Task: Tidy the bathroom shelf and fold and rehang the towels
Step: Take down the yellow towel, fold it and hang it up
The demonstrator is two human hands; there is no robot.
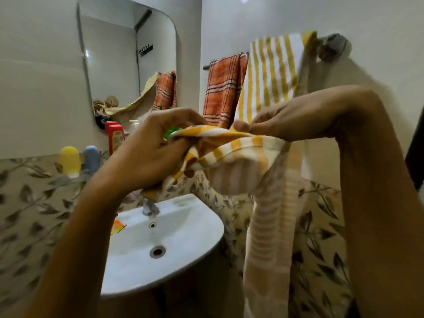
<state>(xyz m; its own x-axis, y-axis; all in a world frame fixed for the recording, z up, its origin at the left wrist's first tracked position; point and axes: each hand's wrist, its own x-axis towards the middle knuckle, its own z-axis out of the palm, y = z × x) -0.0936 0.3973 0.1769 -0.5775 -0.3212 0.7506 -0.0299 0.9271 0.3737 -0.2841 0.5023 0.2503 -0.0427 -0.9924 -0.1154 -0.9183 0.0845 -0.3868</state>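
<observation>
A yellow-and-white striped towel (270, 72) hangs over the chrome towel bar (330, 45) at the right and trails down in front of me. My left hand (149, 148) grips a bunched lower edge of this towel above the sink. My right hand (291, 120) pinches the same edge a little to the right, thumb on top. Between my hands the cloth is stretched flat, and a long fold hangs below them. An orange plaid towel (222, 92) hangs on the bar to the left of the striped one.
A white sink (183, 249) with a tap (150, 208) stands below my hands. On the shelf at the left are a yellow bottle (70, 160), a blue bottle (91, 157) and a red bottle (115, 138). A mirror (128, 60) hangs above.
</observation>
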